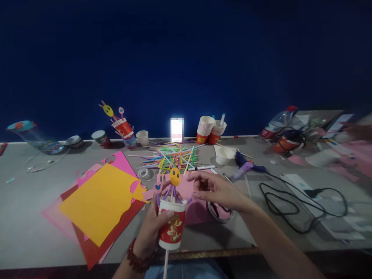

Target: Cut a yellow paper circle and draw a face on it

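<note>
My left hand [157, 223] is wrapped round a red and white paper cup [176, 226] with a gold figure printed on its side. A thin pale stick [166, 264] comes out below the cup. From the cup's mouth rises a yellow paper face [175, 176] with dark eyes, with purple pipe cleaners around it. A small pink paper piece [157, 188] with a blue heart shape stands at the cup's left rim. To the right of the face, my right hand [213, 190] hovers with its fingers apart and slightly bent, and nothing shows between them.
Yellow paper [99, 201] lies over pink and red sheets at left. Many pipe cleaners [174, 157] lie ahead, near a tape roll [143, 174]. Cup stacks [204, 130], a finished-looking cup figure [123, 128] and a bottle [276, 124] stand behind. Black cable [281, 213] and another person's blurred hand [354, 133] are at right.
</note>
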Motion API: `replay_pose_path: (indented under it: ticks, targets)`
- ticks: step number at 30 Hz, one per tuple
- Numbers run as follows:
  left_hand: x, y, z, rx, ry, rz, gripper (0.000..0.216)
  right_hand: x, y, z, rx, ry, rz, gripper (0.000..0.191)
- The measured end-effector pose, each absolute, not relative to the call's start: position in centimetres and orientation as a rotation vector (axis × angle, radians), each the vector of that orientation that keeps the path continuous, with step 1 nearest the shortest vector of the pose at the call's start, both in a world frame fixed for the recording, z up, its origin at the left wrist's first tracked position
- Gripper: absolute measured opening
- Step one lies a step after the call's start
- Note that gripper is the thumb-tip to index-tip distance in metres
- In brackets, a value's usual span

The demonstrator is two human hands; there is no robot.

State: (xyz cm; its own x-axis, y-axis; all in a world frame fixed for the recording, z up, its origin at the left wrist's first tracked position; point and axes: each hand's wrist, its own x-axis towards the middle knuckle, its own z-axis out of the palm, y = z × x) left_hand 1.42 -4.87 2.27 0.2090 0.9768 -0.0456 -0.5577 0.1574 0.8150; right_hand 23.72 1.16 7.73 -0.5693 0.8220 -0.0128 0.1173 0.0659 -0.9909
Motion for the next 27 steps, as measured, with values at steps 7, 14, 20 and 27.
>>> replay_pose_path:
  ticks: [7,14,20,27]
  targets:
    - [1.3,-4.6,1.8,0.775,0.671,1.232,0.084,23.5,1.3,8.1,-0.961,-1.773,1.558,0.04]
    - [1.3,-4.7,2.1,0.739,0.71,1.238,0.083,23.4,1.3,8.1,-0.983,-1.773,1.51,0.038]
    - [1.4,-4.6,2.7,0.732,0.711,1.247,0.081,23.7,1.5,8.1,-1.022,-1.784,1.36,0.025]
    - [1.4,-4.3,2.7,0.724,0.72,1.247,0.08,23.6,0.9,8.8,-1.067,-1.907,0.947,0.015]
